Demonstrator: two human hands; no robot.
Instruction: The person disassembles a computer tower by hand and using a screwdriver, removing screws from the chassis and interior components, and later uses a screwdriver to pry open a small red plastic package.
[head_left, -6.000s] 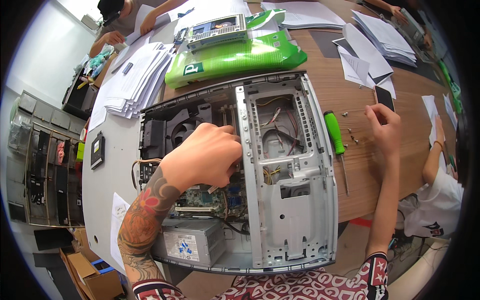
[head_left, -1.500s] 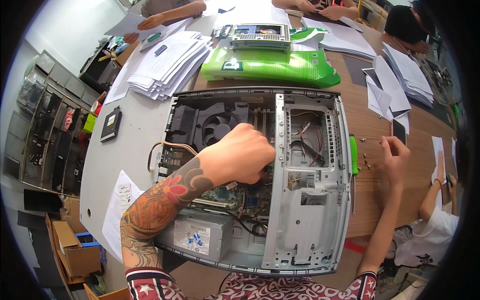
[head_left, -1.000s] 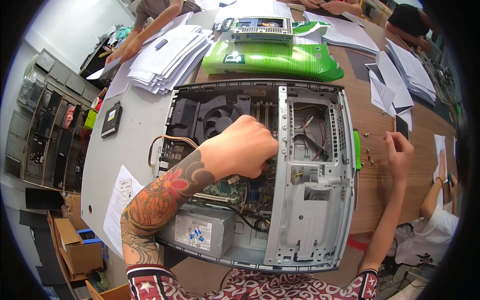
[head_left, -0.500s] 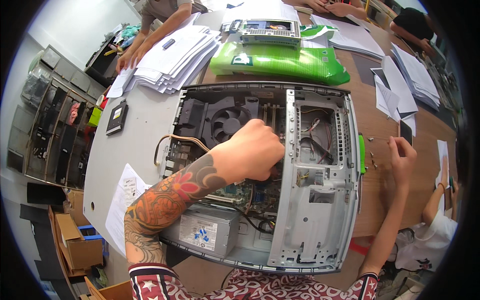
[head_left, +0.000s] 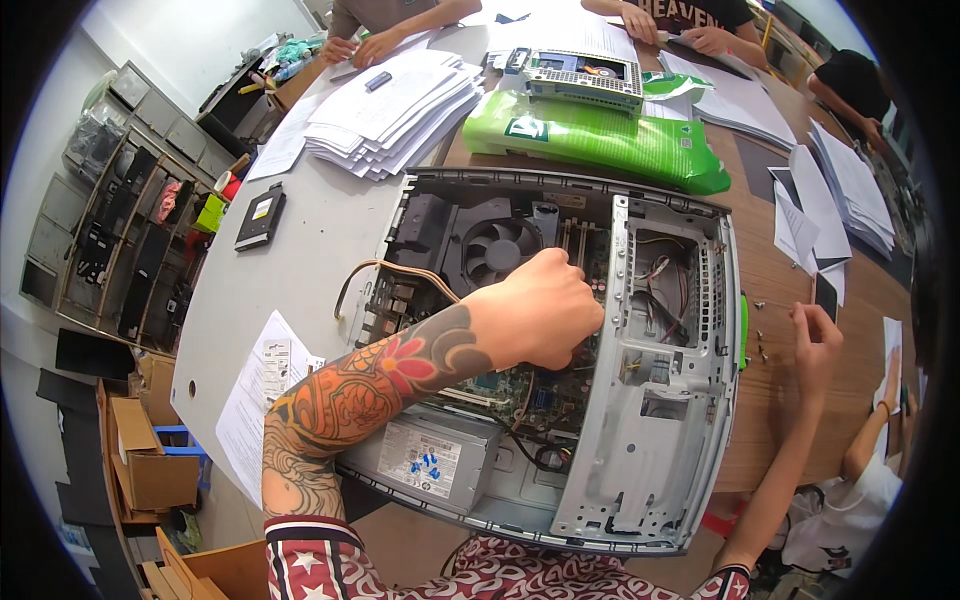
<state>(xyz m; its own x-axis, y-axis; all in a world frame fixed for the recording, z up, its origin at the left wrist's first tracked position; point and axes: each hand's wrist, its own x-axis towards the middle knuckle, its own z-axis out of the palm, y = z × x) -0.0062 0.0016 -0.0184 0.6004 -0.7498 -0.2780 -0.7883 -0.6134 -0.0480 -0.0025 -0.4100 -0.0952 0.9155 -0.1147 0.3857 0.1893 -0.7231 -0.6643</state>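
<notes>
With the computer case [head_left: 640,480] already opened, your left hand [head_left: 540,310] is curled closed inside over the motherboard [head_left: 520,385] (what it grips is hidden), while your right hand [head_left: 815,345] pinches at small screws [head_left: 762,350] on the table [head_left: 300,250], so I judge the teardown partway.

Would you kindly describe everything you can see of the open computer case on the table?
The open computer case is a grey metal desktop chassis lying on its side with the side panel off, interior facing up. Inside show a black cooling fan, a green circuit board, loose cables, a silver power supply at the near corner and a perforated metal drive cage on the right. It rests on the table, its near end overhanging the edge. The left hand reaches into its middle, fingers hidden; the right hand is apart, beside small screws.
</notes>
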